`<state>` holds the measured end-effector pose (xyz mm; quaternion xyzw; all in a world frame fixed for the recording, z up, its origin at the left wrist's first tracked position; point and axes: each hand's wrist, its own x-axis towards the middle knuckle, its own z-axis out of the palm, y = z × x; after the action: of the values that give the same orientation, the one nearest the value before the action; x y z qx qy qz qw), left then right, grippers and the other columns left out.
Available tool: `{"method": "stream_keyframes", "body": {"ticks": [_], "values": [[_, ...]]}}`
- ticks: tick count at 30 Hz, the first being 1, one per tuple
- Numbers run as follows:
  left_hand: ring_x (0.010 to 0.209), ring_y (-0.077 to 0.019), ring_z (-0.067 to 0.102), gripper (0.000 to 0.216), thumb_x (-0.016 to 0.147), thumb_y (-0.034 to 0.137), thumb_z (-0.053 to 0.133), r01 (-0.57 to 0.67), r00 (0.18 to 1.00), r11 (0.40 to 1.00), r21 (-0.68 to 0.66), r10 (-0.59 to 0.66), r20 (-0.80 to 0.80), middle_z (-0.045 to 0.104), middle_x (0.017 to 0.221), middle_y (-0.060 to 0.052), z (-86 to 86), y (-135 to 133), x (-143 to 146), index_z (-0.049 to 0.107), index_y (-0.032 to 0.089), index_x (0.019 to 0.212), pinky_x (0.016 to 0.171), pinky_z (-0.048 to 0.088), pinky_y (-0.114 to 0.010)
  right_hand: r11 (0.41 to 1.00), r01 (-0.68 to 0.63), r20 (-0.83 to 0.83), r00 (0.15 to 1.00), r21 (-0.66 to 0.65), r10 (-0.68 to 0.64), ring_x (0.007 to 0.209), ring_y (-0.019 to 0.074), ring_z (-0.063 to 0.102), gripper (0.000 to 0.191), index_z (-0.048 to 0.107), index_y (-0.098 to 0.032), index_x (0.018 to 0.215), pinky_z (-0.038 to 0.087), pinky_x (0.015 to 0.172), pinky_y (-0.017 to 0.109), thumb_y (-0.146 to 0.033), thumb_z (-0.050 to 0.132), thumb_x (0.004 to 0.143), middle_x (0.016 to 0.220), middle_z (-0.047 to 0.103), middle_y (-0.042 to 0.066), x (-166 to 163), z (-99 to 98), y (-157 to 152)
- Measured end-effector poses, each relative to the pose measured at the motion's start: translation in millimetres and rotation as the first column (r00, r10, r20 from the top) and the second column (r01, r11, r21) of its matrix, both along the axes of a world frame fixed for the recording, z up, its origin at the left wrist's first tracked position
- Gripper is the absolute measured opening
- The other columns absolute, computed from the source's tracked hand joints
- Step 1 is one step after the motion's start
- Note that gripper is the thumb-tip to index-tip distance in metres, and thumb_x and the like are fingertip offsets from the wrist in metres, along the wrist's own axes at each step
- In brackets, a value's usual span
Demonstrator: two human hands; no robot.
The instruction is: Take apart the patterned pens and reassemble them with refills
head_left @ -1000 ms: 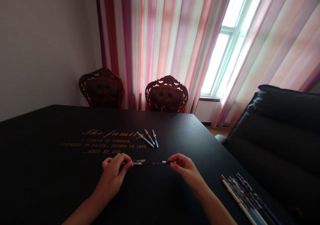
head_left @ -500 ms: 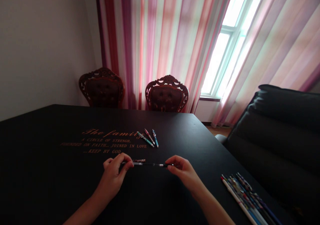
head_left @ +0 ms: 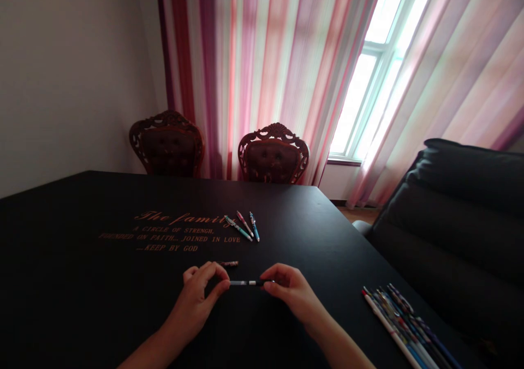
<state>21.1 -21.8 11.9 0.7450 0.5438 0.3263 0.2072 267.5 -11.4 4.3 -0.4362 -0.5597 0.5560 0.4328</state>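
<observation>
Low over the black table, my left hand (head_left: 208,287) pinches a thin translucent pen refill (head_left: 238,283) between thumb and fingertips. Opposite it, my right hand (head_left: 287,288) is closed on a short black pen part (head_left: 257,283) with a pale band. The refill and this part lie in one level line and meet between my hands. Part of each is covered by fingers. Just behind my left hand a dark patterned pen barrel (head_left: 230,263) rests on the table, its left end hidden by the fingers.
Three pens, one green (head_left: 238,228), one pink (head_left: 244,222) and one blue (head_left: 254,227), lie farther back on the table (head_left: 102,292). A row of several pens (head_left: 403,320) sits at the right edge. Beyond are two carved chairs (head_left: 274,153) and a dark armchair (head_left: 462,221).
My hands have come closer together and a little nearer to me. Less of the refill shows between them, with its black stretch now mostly out of sight.
</observation>
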Motion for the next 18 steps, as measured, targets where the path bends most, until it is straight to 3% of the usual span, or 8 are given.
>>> {"method": "stream_keyframes", "body": {"ticks": [5, 9, 13, 18], "values": [[0.104, -0.0266, 0.058, 0.030, 0.087, 0.050, 0.059, 0.042, 0.998, 0.999, 0.031, -0.040, -0.054, 0.068, 0.105, -0.001, -3.2, 7.7, -7.2, 0.059, 0.030, 0.108, 0.097, 0.032, -0.046, 0.999, 0.043, -0.015, 0.999, -0.017, -0.044, 0.075, 0.0190, 0.065, 0.033, 0.072, -0.018, 0.084, 0.046, 0.071, 0.029, -0.044, 0.081, 0.066, 0.076, 0.071, 0.003, 2.2, 1.5, 1.1], [0.119, -0.0291, 0.052, 0.035, 0.090, 0.036, 0.056, -0.080, 0.972, 0.981, 0.176, 0.115, -0.203, 0.062, 0.126, -0.005, -10.3, 23.5, -20.7, 0.055, 0.033, 0.125, 0.099, 0.029, -0.050, 0.996, 0.090, -0.001, 0.996, -0.009, -0.090, 0.079, 0.0210, 0.066, 0.035, 0.072, -0.019, 0.086, 0.047, 0.073, 0.031, -0.046, 0.080, 0.066, 0.079, 0.072, 0.004, 12.1, 1.1, 7.0], [0.120, -0.0293, 0.051, 0.029, 0.090, 0.029, 0.053, -0.099, 0.944, 0.982, 0.159, 0.143, -0.299, 0.062, 0.127, -0.005, -13.5, 31.3, -26.7, 0.064, 0.034, 0.116, 0.095, 0.032, -0.049, 0.997, 0.083, 0.013, 0.996, 0.002, -0.083, 0.075, 0.0199, 0.065, 0.033, 0.072, -0.019, 0.086, 0.047, 0.069, 0.030, -0.044, 0.081, 0.065, 0.077, 0.071, 0.004, 16.3, -1.8, 10.9], [0.108, -0.0269, 0.057, 0.017, 0.088, 0.025, 0.054, -0.096, 0.954, 0.992, 0.087, 0.116, -0.275, 0.068, 0.108, -0.002, -11.7, 30.6, -25.8, 0.067, 0.031, 0.097, 0.093, 0.030, -0.049, 0.993, 0.110, 0.012, 0.994, 0.032, -0.110, 0.072, 0.0173, 0.062, 0.031, 0.073, -0.019, 0.086, 0.044, 0.067, 0.028, -0.042, 0.080, 0.067, 0.077, 0.070, 0.003, 18.5, -7.4, 14.1]]}}
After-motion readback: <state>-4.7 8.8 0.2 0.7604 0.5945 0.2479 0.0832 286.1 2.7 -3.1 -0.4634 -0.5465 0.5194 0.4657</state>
